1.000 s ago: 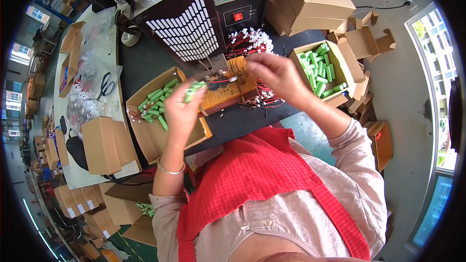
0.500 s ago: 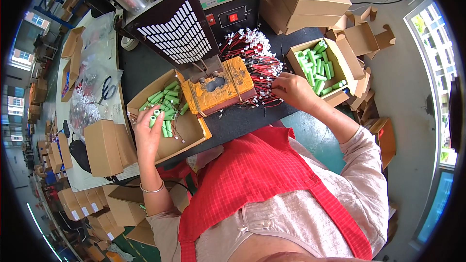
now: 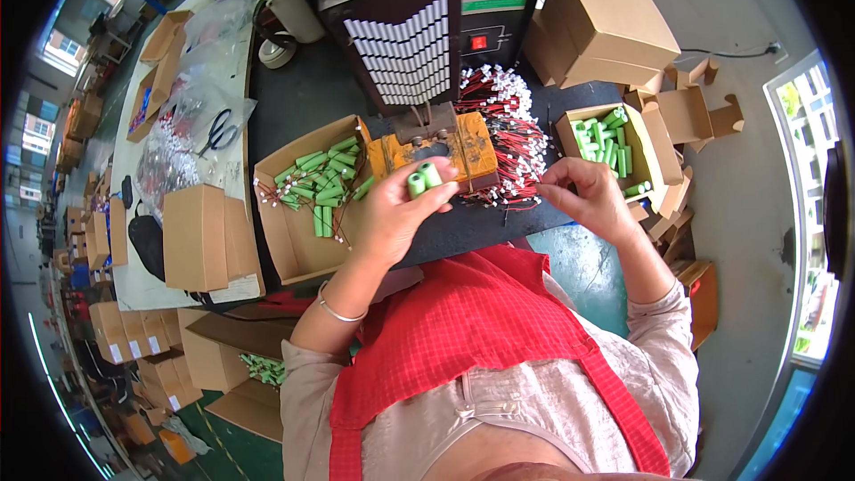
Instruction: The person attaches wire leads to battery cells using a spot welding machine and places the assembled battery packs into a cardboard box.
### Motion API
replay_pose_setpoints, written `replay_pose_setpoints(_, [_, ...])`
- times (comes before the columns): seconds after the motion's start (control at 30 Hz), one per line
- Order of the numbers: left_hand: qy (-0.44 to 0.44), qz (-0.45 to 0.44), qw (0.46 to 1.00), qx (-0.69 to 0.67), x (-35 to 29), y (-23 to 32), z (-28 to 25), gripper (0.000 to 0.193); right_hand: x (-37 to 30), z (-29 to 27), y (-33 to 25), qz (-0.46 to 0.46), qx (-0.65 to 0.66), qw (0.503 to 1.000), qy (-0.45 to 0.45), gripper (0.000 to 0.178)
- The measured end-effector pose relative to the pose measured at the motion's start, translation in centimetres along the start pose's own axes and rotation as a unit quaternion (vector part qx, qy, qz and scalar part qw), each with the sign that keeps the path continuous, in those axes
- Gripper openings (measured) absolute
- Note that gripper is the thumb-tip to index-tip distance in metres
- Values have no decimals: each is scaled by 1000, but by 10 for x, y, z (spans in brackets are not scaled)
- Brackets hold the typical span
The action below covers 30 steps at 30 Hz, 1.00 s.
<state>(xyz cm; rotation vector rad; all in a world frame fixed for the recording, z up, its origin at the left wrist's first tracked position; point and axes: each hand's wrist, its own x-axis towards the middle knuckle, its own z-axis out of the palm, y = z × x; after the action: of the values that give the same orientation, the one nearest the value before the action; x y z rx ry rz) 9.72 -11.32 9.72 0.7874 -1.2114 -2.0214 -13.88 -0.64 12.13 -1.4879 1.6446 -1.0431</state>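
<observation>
My left hand [image 3: 399, 211] is closed around a pair of green battery cells [image 3: 424, 180], held just in front of a yellow-taped block [image 3: 476, 156] with a hollow in its top. Two thin metal pins of a bench machine [image 3: 401, 44] come down over that block. At the near right edge of a pile of red and black wire leads [image 3: 521, 138] with white plugs, my right hand [image 3: 592, 199] pinches thumb and fingers together. What sits between those fingertips is too small to make out.
Left of the block lies an open cardboard box [image 3: 289, 254] of green cells, some with leads. Another carton [image 3: 661, 174] of green cells stands at the right. Behind it is a closed box [image 3: 610, 22]. Scissors [image 3: 220, 132] lie on the left table.
My left hand has come from the box on the left to the front of the block, carrying the cells. The right hand stays by the wire pile; the view has shifted.
</observation>
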Motion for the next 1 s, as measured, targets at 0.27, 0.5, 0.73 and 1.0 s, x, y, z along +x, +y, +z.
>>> replay_pose_setpoints(0.27, [-26,2,999,-21,11,-14,6,33,42,-32,1,49,-216,974,-42,12])
replay_pose_setpoints(0.5, [-10,-1,999,-50,10,-15,13,39,19,-35,-1,72,51,996,-30,6])
replay_pose_setpoints(0.73, [-26,16,997,-64,11,-23,14,33,4,15,9,57,72,979,-181,8])
replay_pose_setpoints(1.0, [56,119,980,151,7,-4,11,22,25,64,3,109,254,960,-46,20])
